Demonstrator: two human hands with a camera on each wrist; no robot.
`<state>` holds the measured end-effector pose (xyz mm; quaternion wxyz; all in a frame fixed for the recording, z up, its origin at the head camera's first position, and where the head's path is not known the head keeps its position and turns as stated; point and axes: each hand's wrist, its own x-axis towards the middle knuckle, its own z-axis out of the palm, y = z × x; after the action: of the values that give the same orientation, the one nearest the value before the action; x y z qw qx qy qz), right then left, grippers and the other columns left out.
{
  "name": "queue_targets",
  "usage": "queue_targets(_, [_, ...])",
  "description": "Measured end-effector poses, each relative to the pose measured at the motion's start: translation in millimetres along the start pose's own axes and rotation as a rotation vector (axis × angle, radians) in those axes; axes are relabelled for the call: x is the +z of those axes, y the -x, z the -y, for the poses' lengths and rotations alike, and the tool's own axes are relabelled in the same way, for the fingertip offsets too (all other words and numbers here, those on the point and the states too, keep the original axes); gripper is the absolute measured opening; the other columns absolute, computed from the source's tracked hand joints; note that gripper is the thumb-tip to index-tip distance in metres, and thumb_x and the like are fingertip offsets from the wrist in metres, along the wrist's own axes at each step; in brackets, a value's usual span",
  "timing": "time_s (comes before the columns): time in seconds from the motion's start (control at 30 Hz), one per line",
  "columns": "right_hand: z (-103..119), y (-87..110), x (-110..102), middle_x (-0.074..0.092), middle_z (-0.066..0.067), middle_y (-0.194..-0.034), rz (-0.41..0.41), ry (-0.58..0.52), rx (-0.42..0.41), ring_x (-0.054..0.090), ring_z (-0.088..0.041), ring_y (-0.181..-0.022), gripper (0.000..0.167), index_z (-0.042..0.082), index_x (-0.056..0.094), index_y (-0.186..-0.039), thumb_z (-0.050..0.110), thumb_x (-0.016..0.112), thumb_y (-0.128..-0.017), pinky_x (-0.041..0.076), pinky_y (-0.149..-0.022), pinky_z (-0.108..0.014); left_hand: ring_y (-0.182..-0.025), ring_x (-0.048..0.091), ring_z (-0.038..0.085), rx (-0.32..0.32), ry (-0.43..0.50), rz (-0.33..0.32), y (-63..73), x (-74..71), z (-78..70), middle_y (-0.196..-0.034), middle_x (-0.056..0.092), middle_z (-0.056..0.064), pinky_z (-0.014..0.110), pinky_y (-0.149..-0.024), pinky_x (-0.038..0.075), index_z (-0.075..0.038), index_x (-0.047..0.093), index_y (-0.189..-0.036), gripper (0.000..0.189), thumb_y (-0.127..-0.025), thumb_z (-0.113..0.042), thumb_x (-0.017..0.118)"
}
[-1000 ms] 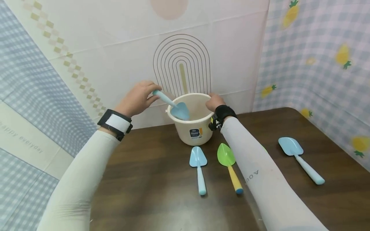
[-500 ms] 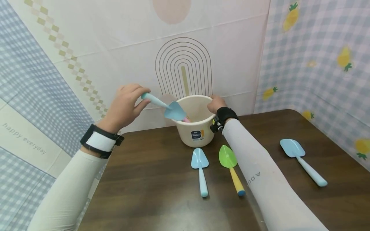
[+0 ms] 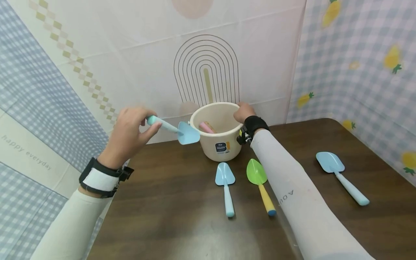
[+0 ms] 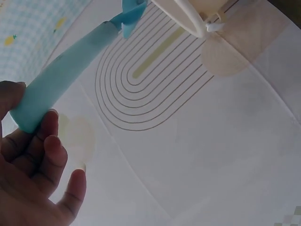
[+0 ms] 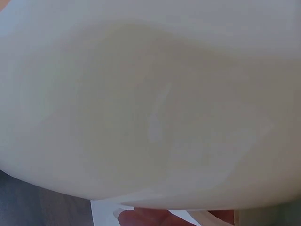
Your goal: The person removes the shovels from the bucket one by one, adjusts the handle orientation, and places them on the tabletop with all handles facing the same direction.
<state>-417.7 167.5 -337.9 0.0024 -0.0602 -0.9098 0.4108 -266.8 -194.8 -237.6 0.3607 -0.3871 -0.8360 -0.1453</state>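
My left hand (image 3: 125,135) pinches a light blue toy shovel (image 3: 188,133) by the end of its handle, left of the bucket. The shovel's blade overlaps the bucket's left edge in the head view. In the left wrist view, thumb and fingers hold the thick pale-blue handle (image 4: 66,70), the other fingers loosely bent. My right hand (image 3: 244,112) grips the right rim of the cream bucket (image 3: 216,148), which stands upright. Inside the bucket a pink handle (image 3: 205,127) and an orange-brown one lean at the left. The bucket's wall (image 5: 150,117) fills most of the right wrist view.
On the brown table (image 3: 169,202) in front of the bucket lie another blue shovel (image 3: 225,175) and a green shovel with a yellow handle (image 3: 256,173). A third blue shovel (image 3: 331,162) lies at the right. A patterned cloth (image 3: 146,54) hangs behind the bucket.
My left hand has moved left and down, bringing the blue shovel out from over the bucket's opening. The handles inside now show. My right hand stays at the rim.
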Motion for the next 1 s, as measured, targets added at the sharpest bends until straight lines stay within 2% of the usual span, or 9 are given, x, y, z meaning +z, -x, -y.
queue_targets(0.17, [1, -0.4, 1, 0.056, -0.021, -0.147, -0.001, 0.003, 0.002, 0.057, -0.037, -0.128, 0.061, 0.005, 0.044, -0.155, 0.003, 0.049, -0.095, 0.047, -0.112, -0.049, -0.069, 0.053, 0.023, 0.056, -0.036, -0.009, 20.0, 0.8, -12.5, -0.075, 0.064, 0.011, 0.041, -0.074, 0.035, 0.002, 0.069, -0.092, 0.024, -0.084, -0.013, 0.085])
queue_targets(0.3, [-2, -1.8, 0, 0.056, -0.020, -0.147, -0.001, 0.002, 0.002, 0.057, -0.037, -0.128, 0.061, 0.006, 0.044, -0.155, 0.004, 0.050, -0.094, 0.047, -0.112, -0.050, -0.065, 0.057, 0.020, 0.064, -0.060, 0.006, 38.1, 8.7, -23.2, -0.071, 0.066, 0.008, 0.041, -0.072, 0.038, -0.002, 0.068, -0.084, 0.027, -0.080, -0.020, 0.088])
queue_targets(0.5, [-7, -2.3, -3, 0.058, -0.021, -0.145, 0.000, -0.007, 0.017, 0.060, -0.037, -0.123, 0.060, 0.007, 0.044, -0.155, 0.005, 0.048, -0.095, 0.050, -0.109, -0.050, -0.061, 0.054, 0.015, 0.060, -0.079, 0.037, 65.6, 28.7, -35.4, -0.065, 0.063, 0.003, 0.037, -0.067, 0.038, -0.005, 0.067, -0.077, 0.038, -0.091, -0.039, 0.079])
queue_targets(0.57, [-8, -2.0, -5, 0.058, -0.021, -0.145, -0.006, -0.007, 0.021, 0.060, -0.037, -0.123, 0.061, 0.007, 0.044, -0.155, 0.005, 0.049, -0.095, 0.049, -0.109, -0.050, -0.060, 0.053, 0.015, 0.047, -0.080, 0.032, 72.8, 36.4, -38.8, -0.064, 0.061, 0.002, 0.036, -0.067, 0.039, -0.006, 0.066, -0.075, 0.038, -0.090, -0.038, 0.080])
queue_targets(0.7, [-9, -1.2, -7, 0.058, -0.021, -0.145, -0.014, -0.003, 0.016, 0.059, -0.037, -0.124, 0.061, 0.006, 0.046, -0.154, 0.003, 0.049, -0.093, 0.049, -0.110, -0.049, -0.059, 0.052, 0.015, -0.006, -0.089, 0.007, 85.8, 50.2, -45.3, -0.061, 0.059, 0.001, 0.038, -0.069, 0.042, -0.007, 0.065, -0.072, 0.033, -0.077, -0.028, 0.089])
queue_targets(0.83, [-10, 0.8, -7, 0.060, -0.021, -0.143, -0.012, -0.009, 0.013, 0.061, -0.036, -0.122, 0.060, 0.005, 0.048, -0.152, 0.002, 0.049, -0.093, 0.050, -0.109, -0.049, -0.058, 0.051, 0.015, -0.056, -0.090, -0.014, 98.3, 60.8, -52.6, -0.061, 0.058, 0.001, 0.040, -0.070, 0.042, -0.007, 0.062, -0.070, 0.036, -0.075, -0.028, 0.092])
queue_targets(0.9, [-12, 2.0, -7, 0.060, -0.021, -0.143, -0.011, -0.015, 0.013, 0.062, -0.036, -0.121, 0.060, 0.006, 0.048, -0.153, 0.002, 0.050, -0.093, 0.050, -0.109, -0.049, -0.057, 0.051, 0.016, -0.067, -0.084, -0.026, 103.1, 65.0, -55.5, -0.060, 0.058, 0.001, 0.041, -0.070, 0.043, -0.007, 0.061, -0.070, 0.037, -0.077, -0.029, 0.090])
queue_targets(1.0, [-14, 2.9, -7, 0.059, -0.020, -0.144, -0.010, -0.022, 0.011, 0.062, -0.036, -0.122, 0.061, 0.006, 0.047, -0.154, 0.002, 0.050, -0.094, 0.050, -0.109, -0.049, -0.057, 0.051, 0.016, -0.083, -0.087, -0.048, 108.2, 70.4, -58.4, -0.060, 0.056, 0.001, 0.041, -0.070, 0.043, -0.006, 0.061, -0.070, 0.047, -0.092, -0.044, 0.077])
